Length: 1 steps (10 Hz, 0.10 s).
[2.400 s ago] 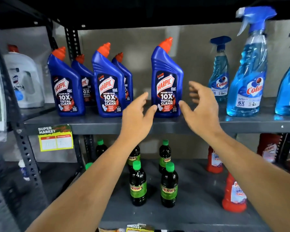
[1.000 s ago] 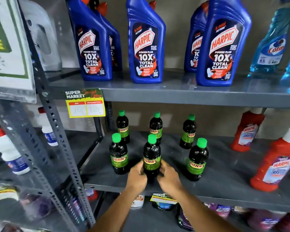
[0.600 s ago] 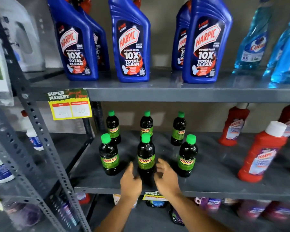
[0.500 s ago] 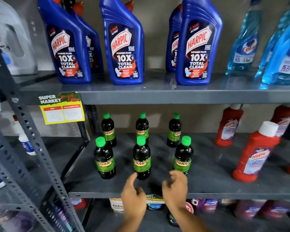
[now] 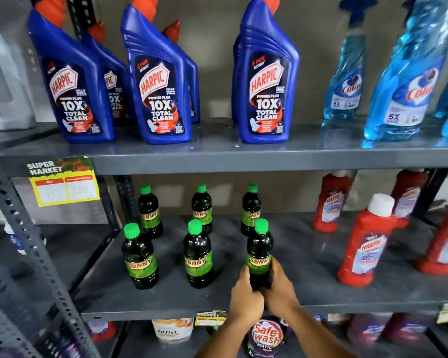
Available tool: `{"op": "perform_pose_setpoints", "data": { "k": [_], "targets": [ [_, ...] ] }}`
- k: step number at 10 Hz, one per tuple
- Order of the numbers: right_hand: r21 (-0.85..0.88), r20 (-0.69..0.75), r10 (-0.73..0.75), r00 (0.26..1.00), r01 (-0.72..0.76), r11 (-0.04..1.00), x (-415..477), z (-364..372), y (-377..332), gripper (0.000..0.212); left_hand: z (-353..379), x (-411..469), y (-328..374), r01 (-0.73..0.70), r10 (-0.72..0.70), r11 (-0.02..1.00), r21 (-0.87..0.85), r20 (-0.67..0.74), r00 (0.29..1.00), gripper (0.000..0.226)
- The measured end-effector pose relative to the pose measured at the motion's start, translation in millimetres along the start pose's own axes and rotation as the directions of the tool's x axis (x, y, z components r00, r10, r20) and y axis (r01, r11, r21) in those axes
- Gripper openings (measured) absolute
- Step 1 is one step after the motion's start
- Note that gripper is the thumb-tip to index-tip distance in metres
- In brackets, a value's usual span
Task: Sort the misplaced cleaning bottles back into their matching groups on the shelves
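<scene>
Several dark Sunny bottles with green caps stand in two rows on the middle shelf (image 5: 308, 288). Both hands wrap the base of the front right Sunny bottle (image 5: 259, 250), which stands upright on the shelf: my left hand (image 5: 245, 297) on its left side, my right hand (image 5: 279, 290) on its right. The front middle Sunny bottle (image 5: 197, 257) and front left Sunny bottle (image 5: 139, 258) stand free beside it. Blue Harpic bottles (image 5: 161, 81) line the upper shelf, and red Harpic bottles (image 5: 365, 244) stand at the right of the middle shelf.
Blue Colin spray bottles (image 5: 406, 81) occupy the upper shelf's right end. A yellow price tag (image 5: 64, 184) hangs on the upper shelf's edge, beside a perforated grey upright (image 5: 36, 254). A Safewash pack (image 5: 267, 334) and other products sit on the shelf below.
My hands let go of the front middle Sunny bottle, drew back off the shelf edge, then moved right and closed on the front right Sunny bottle.
</scene>
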State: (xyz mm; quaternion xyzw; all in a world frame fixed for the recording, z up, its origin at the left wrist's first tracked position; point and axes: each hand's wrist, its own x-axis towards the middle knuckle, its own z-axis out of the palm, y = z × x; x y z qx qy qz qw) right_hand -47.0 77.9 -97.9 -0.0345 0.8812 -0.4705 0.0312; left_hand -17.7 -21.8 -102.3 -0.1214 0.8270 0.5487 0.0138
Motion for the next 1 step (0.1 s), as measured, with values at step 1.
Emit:
{"op": "perform_pose_setpoints", "data": {
  "k": [1],
  "targets": [
    [-0.053,-0.064,-0.097,0.993,0.094,0.994,-7.2,1.2,2.0,0.054,-5.0,-1.1,3.0,-0.036,0.040,0.998,0.054,-0.091,0.995,0.072]
  ]
}}
